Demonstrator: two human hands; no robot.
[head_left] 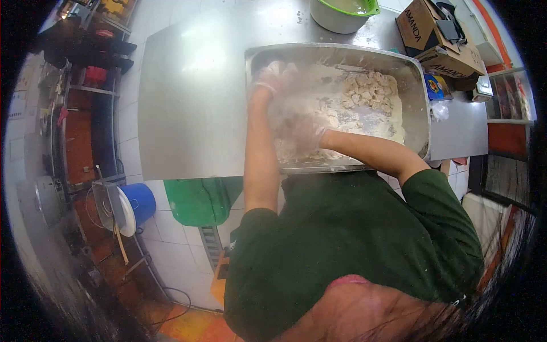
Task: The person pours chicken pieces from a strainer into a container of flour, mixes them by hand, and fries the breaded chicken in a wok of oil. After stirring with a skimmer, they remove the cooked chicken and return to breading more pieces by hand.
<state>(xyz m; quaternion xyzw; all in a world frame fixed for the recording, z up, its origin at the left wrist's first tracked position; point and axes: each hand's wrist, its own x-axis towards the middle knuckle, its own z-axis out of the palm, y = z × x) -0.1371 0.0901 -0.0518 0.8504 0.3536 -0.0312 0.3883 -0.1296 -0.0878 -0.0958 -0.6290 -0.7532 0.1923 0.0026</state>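
Note:
A large rectangular metal tray point(426, 114) stands on the steel table, its floor spread with white flour point(336, 117). Pale, flour-coated pieces point(370, 91) lie heaped in the tray's upper right part. My left hand point(276, 78), in a clear plastic glove, is at the tray's upper left corner over the flour. Also gloved, my right hand point(310, 132) is low in the left half, at the flour near the front wall. Motion and a haze of flour smear the fingers of both hands, and I cannot tell what, if anything, they hold.
The steel table point(194, 102) extends left of the tray. Behind it stands a pale tub with a green basket point(342, 17). Cardboard boxes point(421, 28) sit at the back right. Below the table edge is a green bin point(196, 202), with a blue bucket point(139, 202) further left.

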